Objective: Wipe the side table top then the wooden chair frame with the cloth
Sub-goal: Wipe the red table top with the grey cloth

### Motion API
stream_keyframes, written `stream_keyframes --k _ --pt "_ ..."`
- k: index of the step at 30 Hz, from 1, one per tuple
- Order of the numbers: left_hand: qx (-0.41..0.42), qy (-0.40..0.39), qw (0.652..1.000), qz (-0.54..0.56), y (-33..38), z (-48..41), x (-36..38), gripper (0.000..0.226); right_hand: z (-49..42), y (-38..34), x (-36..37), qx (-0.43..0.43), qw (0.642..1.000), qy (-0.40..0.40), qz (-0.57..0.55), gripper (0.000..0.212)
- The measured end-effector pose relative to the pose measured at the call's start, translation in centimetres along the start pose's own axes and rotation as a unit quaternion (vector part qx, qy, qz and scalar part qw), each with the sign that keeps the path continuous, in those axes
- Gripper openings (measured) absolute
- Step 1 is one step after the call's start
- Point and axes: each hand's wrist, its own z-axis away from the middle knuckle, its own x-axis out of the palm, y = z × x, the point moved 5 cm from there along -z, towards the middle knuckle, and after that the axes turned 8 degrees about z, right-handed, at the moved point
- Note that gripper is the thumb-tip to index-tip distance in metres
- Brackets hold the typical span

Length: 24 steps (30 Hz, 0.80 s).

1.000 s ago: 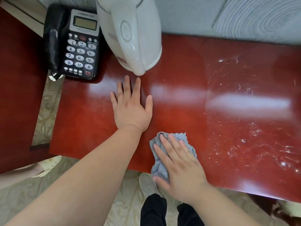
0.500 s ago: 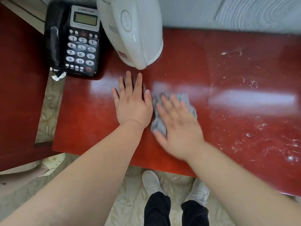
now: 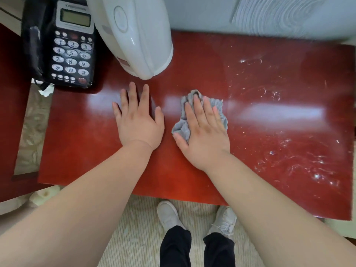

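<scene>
Observe the right hand (image 3: 204,132) laid flat with straight fingers, pressing the grey cloth (image 3: 218,106) onto the side table top (image 3: 202,60) near the middle, not gripping it. Observe the left hand (image 3: 138,122) likewise flat and holding nothing, braced on the bare wood just in front of the kettle (image 3: 133,35). Treat the table stage as part done: expect the white streaks and specks (image 3: 300,162) across the right portion to need wiping yet. Guard against cloth slip: with only flat pressure and no curled fingers, expect the bunched cloth to roll out from under the palm on a fast stroke, leaving skin dragging over the gloss. Keep strokes toward the back clear of the kettle, standing close to the left fingertips and likely to tip or slide if struck. Avoid sweeping far left into the telephone (image 3: 71,45) at the back left corner, with risk of dislodging the handset. Avoid pushing residue off the near edge onto the shoes (image 3: 167,214) and carpet (image 3: 134,237) below. Refold the cloth before reaching the dirty portion, to avoid smearing instead of lifting. Do not lean hard on the left hand, to avoid fresh prints on the gloss. Locate the wooden chair frame before moving on; cannot confirm it in this view
</scene>
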Motion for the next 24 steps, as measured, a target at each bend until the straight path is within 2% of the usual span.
stream_keyframes --k 3,6,11,16,19,20,22,24 --pt "-0.005 -0.004 1.000 0.004 0.0 0.1 -0.1 0.073 6.0 -2.3 1.3 -0.052 0.998 -0.005 -0.022 0.082" --pt "-0.006 -0.006 1.000 0.008 0.0 0.0 -0.2 0.072 11.9 -4.2 3.3 -0.103 0.995 -0.014 0.002 0.082" --pt "-0.004 -0.002 1.000 0.015 0.0 0.0 -0.3 0.072 11.1 -2.7 4.0 -0.171 0.984 0.005 0.049 0.086" --pt "-0.001 -0.001 1.000 0.021 0.1 0.1 -0.3 0.071 8.1 3.1 2.7 -0.033 0.997 -0.007 0.065 0.084" --pt "-0.002 0.001 1.000 0.020 0.1 0.1 -0.2 0.071 9.1 0.6 2.9 0.035 0.999 -0.018 0.018 0.079" --pt "-0.001 0.001 1.000 0.021 0.1 0.1 -0.2 0.071 10.1 -1.4 3.2 0.022 1.000 -0.017 0.001 0.078" --pt "0.001 0.004 1.000 0.024 0.1 0.1 -0.3 0.071 12.2 -5.4 4.2 -0.059 0.998 -0.012 0.000 0.075" --pt "0.003 0.007 1.000 0.022 0.0 0.1 -0.4 0.070 13.2 -6.2 4.7 -0.125 0.992 -0.003 0.020 0.074"
